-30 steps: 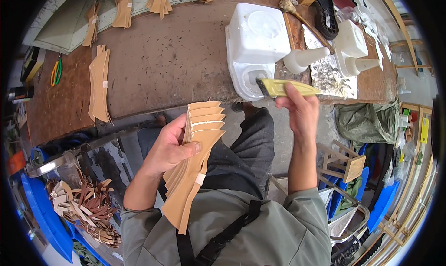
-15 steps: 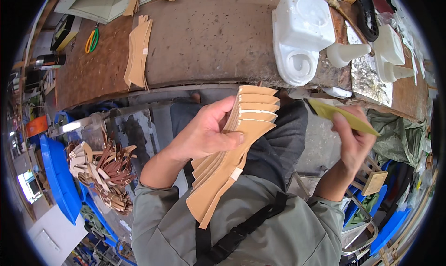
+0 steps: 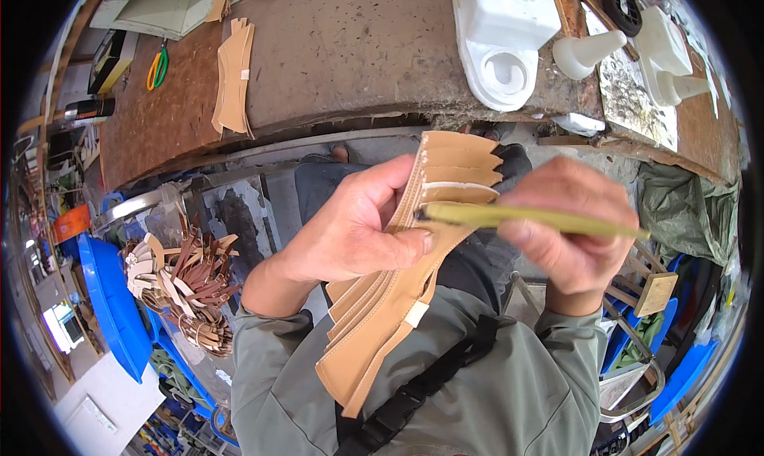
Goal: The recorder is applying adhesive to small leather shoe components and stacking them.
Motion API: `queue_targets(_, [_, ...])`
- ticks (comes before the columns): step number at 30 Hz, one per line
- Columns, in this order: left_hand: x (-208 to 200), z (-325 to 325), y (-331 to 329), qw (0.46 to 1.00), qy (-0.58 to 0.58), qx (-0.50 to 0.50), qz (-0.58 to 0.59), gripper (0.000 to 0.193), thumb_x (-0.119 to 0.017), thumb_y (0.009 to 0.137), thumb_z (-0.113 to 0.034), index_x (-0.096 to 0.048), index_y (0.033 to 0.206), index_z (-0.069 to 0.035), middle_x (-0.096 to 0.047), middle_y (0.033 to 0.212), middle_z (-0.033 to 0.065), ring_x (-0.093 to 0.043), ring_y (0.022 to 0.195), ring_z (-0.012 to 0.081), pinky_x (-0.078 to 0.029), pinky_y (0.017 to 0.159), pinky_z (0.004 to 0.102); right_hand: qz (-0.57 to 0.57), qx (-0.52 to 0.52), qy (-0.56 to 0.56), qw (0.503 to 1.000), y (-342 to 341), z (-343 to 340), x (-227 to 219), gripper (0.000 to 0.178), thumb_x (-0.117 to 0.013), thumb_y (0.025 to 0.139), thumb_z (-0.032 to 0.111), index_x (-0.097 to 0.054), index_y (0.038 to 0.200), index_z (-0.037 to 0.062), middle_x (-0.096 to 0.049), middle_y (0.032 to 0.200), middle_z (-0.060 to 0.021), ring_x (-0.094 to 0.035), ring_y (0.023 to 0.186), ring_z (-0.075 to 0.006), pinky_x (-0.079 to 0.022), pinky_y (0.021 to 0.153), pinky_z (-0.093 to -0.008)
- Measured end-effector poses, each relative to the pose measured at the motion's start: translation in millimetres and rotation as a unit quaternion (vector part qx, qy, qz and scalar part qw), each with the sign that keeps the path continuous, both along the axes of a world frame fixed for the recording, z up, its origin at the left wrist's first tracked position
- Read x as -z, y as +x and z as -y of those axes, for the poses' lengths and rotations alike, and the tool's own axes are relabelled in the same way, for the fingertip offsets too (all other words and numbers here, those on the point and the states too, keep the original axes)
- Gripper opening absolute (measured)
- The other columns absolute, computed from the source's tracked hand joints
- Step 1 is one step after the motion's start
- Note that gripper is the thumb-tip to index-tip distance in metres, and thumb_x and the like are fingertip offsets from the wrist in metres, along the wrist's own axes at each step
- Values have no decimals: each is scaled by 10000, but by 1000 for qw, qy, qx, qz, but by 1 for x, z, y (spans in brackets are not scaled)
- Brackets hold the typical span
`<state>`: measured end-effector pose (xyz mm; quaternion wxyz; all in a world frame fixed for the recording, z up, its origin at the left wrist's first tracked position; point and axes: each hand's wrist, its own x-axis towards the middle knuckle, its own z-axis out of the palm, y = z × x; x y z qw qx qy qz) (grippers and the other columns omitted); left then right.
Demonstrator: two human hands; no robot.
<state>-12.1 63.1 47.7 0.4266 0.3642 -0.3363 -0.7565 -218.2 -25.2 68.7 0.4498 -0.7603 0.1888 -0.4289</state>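
My left hand [image 3: 358,225] grips a fanned stack of tan leather pieces [image 3: 378,337], thumb on top and fingers beneath. The stack slants over my lap, its far ends stepped apart and several edges showing in a row. A pale band [image 3: 416,313] crosses the top piece. In my right hand [image 3: 569,225], slightly blurred, is a flat yellow-green brush [image 3: 485,215]. Its dark tip lies at the edge of the fanned ends, just past my left thumb; whether it touches the leather I cannot tell.
On the brown workbench [image 3: 342,58] ahead lie another tan leather bundle [image 3: 234,78], green-and-orange-handled scissors [image 3: 158,68], a white plastic dispenser [image 3: 501,42] and a white cone nozzle [image 3: 589,52]. Leather straps [image 3: 187,281] are heaped at left beside a blue bin [image 3: 111,305]. A wooden-ended frame [image 3: 656,294] stands right.
My right hand has swung left with the brush, bringing its tip from beyond the stack onto the fanned ends. My left hand still holds the leather, and the view has shifted slightly.
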Motion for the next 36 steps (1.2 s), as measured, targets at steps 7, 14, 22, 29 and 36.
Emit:
queue_targets(7, [-3, -9, 0, 999, -49, -2, 7, 583, -567, 796, 21, -328, 1328, 34, -503, 1239, 96, -480, 1133, 143, -372, 960, 294, -4, 17, -17, 1000, -3, -15, -5, 172, -696, 675, 96, -629, 731, -51, -601, 642, -118, -552, 539, -173, -425, 506, -267])
queue_targets(14, [-6, -14, 1, 998, -56, -25, 25, 620, -604, 757, -13, -341, 1315, 52, -500, 1244, 107, -480, 1146, 166, -358, 973, 312, 41, 17, -65, 997, -24, -18, 3, 95, -678, 694, 13, -670, 783, -20, -646, 679, -138, -611, 546, -199, -487, 456, -285])
queue_targets(22, [-16, -18, -9, 998, -58, -12, 14, 626, -605, 759, -2, -334, 1321, 50, -495, 1246, 104, -465, 1149, 157, -344, 978, 301, 133, 18, 63, 989, -28, -26, -5, 131, -688, 702, 47, -670, 796, -42, -652, 729, -149, -613, 589, -186, -469, 504, -264])
queue_targets(29, [-20, -26, -13, 995, -89, 36, 39, 617, -557, 761, 48, -325, 1332, 43, -494, 1247, 86, -449, 1149, 131, -336, 973, 282, 34, 145, 208, 967, -12, 1, -35, 147, -664, 728, 81, -648, 799, -47, -631, 728, -112, -532, 541, -122, -384, 479, -223])
queue_targets(36, [-27, -28, -13, 993, -89, 31, 65, 604, -526, 747, 63, -342, 1322, 45, -501, 1240, 86, -452, 1142, 126, -346, 964, 282, 2, 154, 233, 960, 0, 2, -40, 182, -674, 726, 91, -649, 850, -40, -624, 675, -75, -512, 521, -95, -367, 457, -214])
